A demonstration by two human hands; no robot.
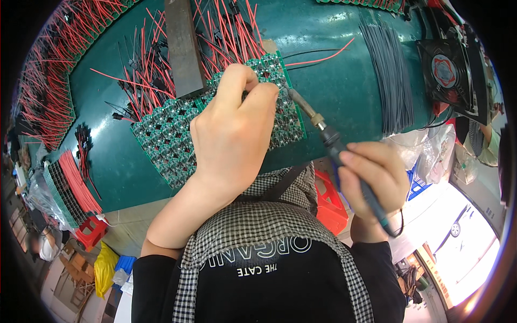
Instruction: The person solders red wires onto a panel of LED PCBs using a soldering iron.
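My right hand [377, 180] is wrapped round the handle of a soldering iron [333, 142]. The iron's tip points up and left, to the right edge of a green panel of small circuit boards [167, 142]. Over that panel my left hand [231, 132] is closed in a pinch close to the iron's tip; what its fingertips hold is hidden. Red and black wires [145, 59] stick out from the panel's far side. A dark metal bar [184, 51] lies across them, its near end on the boards. One red wire [323, 58] and black wires run right from the panel's far corner.
A bundle of grey wires [388, 81] lies on the green table mat [318, 32], with a black fan [444, 72] beyond it at right. Wired boards [48, 81] curve along the far left. Red wires [75, 183] and black connectors [83, 142] lie at near left.
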